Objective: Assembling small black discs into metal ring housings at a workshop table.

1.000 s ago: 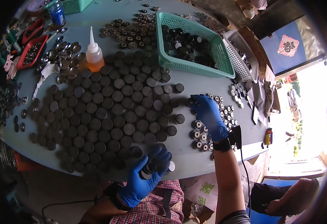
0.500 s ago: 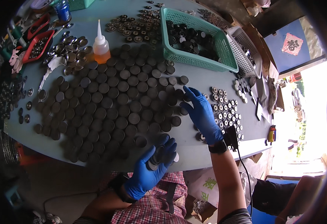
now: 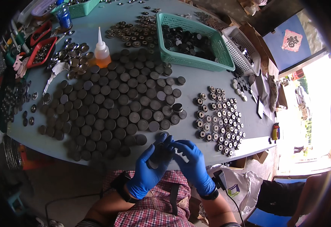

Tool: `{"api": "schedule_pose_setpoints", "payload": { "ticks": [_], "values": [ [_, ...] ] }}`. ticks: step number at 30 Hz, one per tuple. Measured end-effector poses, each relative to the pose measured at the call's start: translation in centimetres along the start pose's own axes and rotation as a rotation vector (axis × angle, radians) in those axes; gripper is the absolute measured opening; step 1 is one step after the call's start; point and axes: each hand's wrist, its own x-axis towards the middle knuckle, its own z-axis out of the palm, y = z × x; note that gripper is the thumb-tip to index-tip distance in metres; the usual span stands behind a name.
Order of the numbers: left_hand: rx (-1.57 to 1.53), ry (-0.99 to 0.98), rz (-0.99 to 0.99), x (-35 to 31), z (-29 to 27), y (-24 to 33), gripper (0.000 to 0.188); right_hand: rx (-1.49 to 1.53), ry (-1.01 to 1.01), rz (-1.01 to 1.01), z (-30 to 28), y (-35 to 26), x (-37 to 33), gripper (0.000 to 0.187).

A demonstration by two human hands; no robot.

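Note:
Both hands wear blue gloves and meet just off the table's front edge. My left hand [image 3: 150, 168] is cupped round several dark round discs [image 3: 161, 154], partly hidden by its fingers. At its fingertips is my right hand [image 3: 191, 160], fingers bent and drawn together; whatever they pinch is hidden. A small white patch shows between the right fingers, and I cannot tell what it is. Beyond the hands, a wide bed of dark grey round discs [image 3: 124, 110] lies packed on the table. At its right edge one black disc [image 3: 177, 107] sits raised on another.
Silver ring-shaped parts [image 3: 214, 121] stand in rows to the right. A green basket [image 3: 195, 65] of black pieces and a white basket [image 3: 245, 56] are at the back. A bottle of orange liquid [image 3: 102, 56], shiny metal caps [image 3: 74, 56] and red trays [image 3: 40, 53] stand left.
My right hand has come back from the right edge of the disc bed to my left hand. The black raised disc now shows where the right hand was near. The view has shifted slightly.

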Motion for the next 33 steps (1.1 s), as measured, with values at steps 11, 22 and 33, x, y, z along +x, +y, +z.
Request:
{"api": "schedule_pose_setpoints", "payload": {
  "ticks": [11,22,33],
  "values": [
    [0.032,-0.034,0.010,0.0,-0.1,-0.2,0.052,-0.002,0.012,-0.033,0.4,-0.6,-0.2,0.032],
    [-0.119,-0.014,-0.031,-0.2,0.5,0.1,0.051,0.068,0.269,0.390,-1.1,2.2,0.5,0.017],
    [-0.005,-0.004,0.048,0.3,0.6,0.7,0.053,-0.200,0.050,0.099,-1.2,5.6,0.5,0.036]
  ]
}}
